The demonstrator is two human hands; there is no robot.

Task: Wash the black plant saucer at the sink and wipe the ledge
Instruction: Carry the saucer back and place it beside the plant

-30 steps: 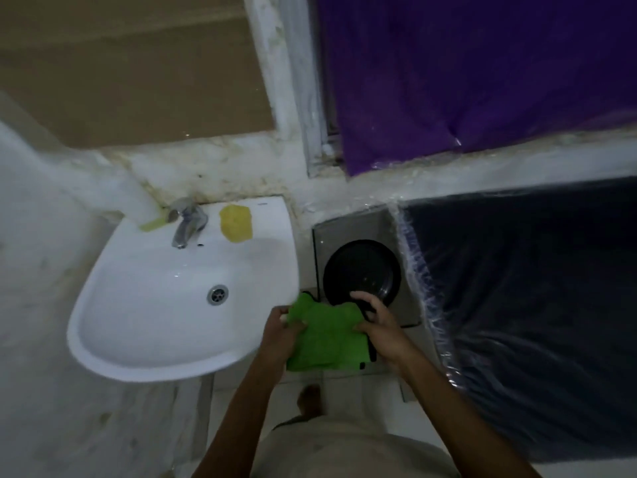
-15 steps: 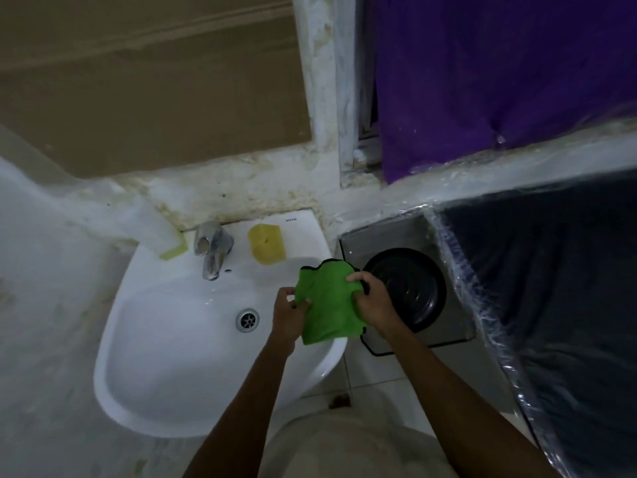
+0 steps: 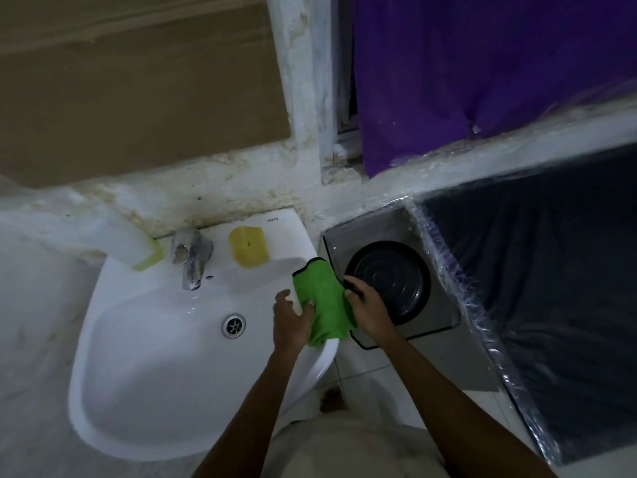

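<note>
Green cloth (image 3: 324, 298), gripped by left hand (image 3: 293, 320) and right hand (image 3: 368, 307), is moving from black saucer (image 3: 396, 281) to sink (image 3: 113, 357), probably for wetting.

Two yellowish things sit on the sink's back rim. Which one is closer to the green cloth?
The yellow sponge, right of the tap. The yellow-green one lies left of the tap, farther from the green cloth.

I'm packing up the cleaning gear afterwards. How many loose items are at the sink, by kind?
green cloth: 1
yellow sponge: 1
black saucer: 1
pale bottle: 1
Total: 4
</note>
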